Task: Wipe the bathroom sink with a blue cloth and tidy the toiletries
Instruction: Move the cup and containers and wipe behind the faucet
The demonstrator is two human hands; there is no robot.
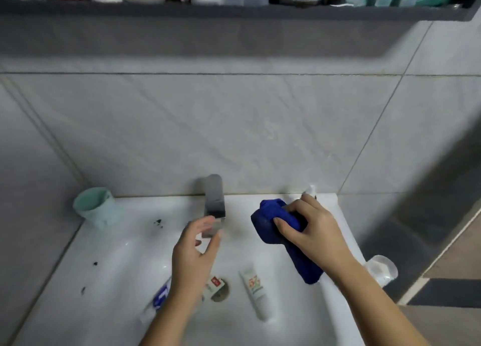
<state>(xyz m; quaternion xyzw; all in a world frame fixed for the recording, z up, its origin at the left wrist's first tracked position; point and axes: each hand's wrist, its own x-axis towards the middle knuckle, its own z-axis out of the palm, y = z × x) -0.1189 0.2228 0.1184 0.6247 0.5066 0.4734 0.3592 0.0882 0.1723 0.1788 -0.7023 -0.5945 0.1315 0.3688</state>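
White sink (112, 262), right hand (309, 231) gripping blue cloth (268, 215) on rim, left hand (192, 254) open at faucet (214, 197)

A green cup (96, 207) is sitting on the white sink's (109, 267) back left corner, a clear cup (382, 270) is sitting on its right edge, a blue cloth (268, 215) is lying on its right side, and a blue-and-white tube (158, 298) and a white tube (256, 291) are lying in the bowl.

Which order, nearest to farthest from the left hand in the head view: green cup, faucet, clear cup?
1. faucet, just at the left hand's fingers.
2. green cup, back-left corner of the sink.
3. clear cup, beyond the sink's right edge.
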